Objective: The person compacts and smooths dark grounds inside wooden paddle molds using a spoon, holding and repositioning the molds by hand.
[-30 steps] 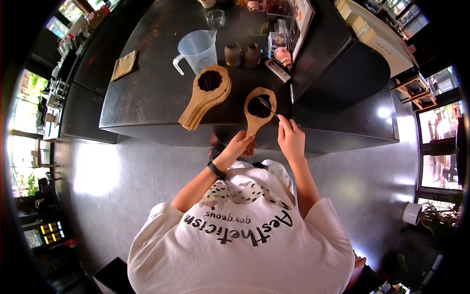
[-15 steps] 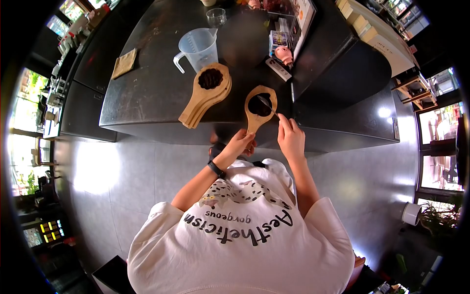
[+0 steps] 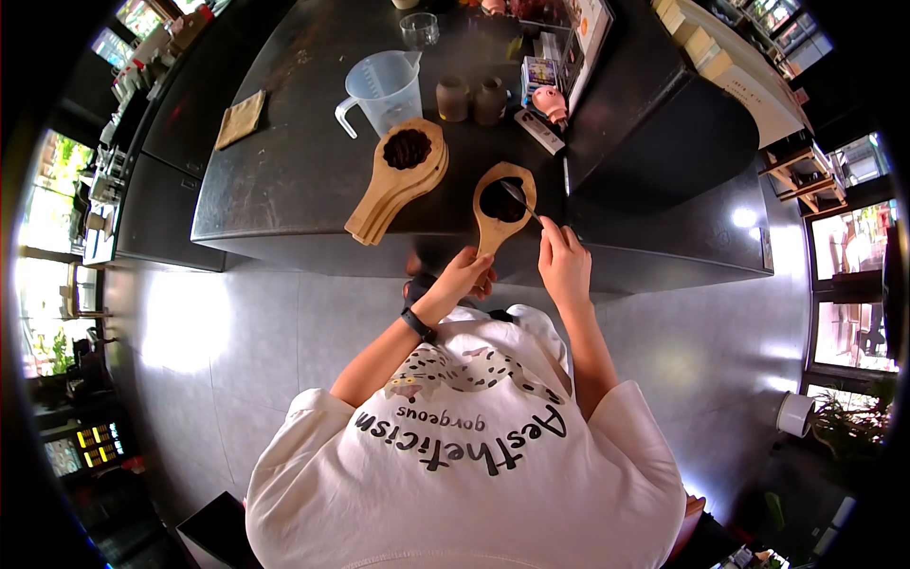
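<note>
My left hand [image 3: 464,275] is closed around the handle of a wooden mould [image 3: 489,233], which tilts over the counter's front edge. Its round cavity looks dark; whether that is filling or bare wood is hard to make out. My right hand [image 3: 566,258] grips a small metal tool, apparently a spoon [image 3: 513,191], with its tip at the cavity. Left of my hands lies a stack of several similar wooden moulds [image 3: 379,195], the top one with a dark, flower-shaped hollow.
Behind the stack stands a clear measuring jug [image 3: 389,93], beside two small brown jars [image 3: 471,100]. A pink figurine [image 3: 549,104] and boxes sit at the right. A folded cloth [image 3: 241,120] lies at left; a glass [image 3: 419,31] is farther back on the dark counter [image 3: 284,180].
The spoon's tip has shifted slightly within the mould's cavity. My left hand keeps its hold on the handle. The two brown jars, formerly a blurred patch, now show clearly.
</note>
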Action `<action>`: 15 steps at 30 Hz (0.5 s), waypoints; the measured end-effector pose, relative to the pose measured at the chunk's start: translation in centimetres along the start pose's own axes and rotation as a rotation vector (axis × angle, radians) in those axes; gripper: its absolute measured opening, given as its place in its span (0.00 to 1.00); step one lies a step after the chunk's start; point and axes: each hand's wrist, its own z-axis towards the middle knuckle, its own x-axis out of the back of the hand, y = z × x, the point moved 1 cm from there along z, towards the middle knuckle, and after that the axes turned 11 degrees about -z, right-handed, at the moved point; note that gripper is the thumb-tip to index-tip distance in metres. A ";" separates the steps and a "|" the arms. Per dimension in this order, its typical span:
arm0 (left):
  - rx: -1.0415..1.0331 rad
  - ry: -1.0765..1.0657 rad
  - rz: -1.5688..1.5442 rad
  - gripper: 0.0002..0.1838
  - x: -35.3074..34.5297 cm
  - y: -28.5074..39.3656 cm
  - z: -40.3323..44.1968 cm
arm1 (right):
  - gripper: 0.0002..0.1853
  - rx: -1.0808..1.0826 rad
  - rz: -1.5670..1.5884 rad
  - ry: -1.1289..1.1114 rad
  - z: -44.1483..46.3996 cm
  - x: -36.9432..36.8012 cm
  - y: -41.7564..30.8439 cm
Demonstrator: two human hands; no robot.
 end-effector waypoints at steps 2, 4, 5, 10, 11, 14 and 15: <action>-0.006 0.001 0.000 0.14 0.0 0.0 0.0 | 0.12 0.023 -0.016 -0.006 -0.2 -0.3 0.1; -0.010 -0.001 -0.004 0.14 0.0 0.0 -0.1 | 0.13 0.057 -0.054 -0.007 -0.4 -1.2 0.4; -0.013 -0.001 -0.006 0.14 0.0 0.0 -0.1 | 0.12 0.056 -0.057 -0.009 -0.6 -1.4 0.6; -0.004 -0.001 -0.001 0.14 -0.2 0.1 -0.1 | 0.11 -0.011 0.014 0.002 -0.2 -0.4 -0.1; -0.003 0.004 -0.002 0.14 -0.2 0.1 -0.2 | 0.11 -0.016 0.007 -0.005 -0.1 -0.4 -0.2; -0.010 -0.004 0.008 0.14 0.1 -0.1 0.0 | 0.11 -0.021 -0.035 -0.032 0.0 -0.4 -0.1; -0.007 -0.004 0.010 0.15 0.0 -0.1 0.0 | 0.11 -0.012 -0.045 -0.036 -0.2 -0.7 0.1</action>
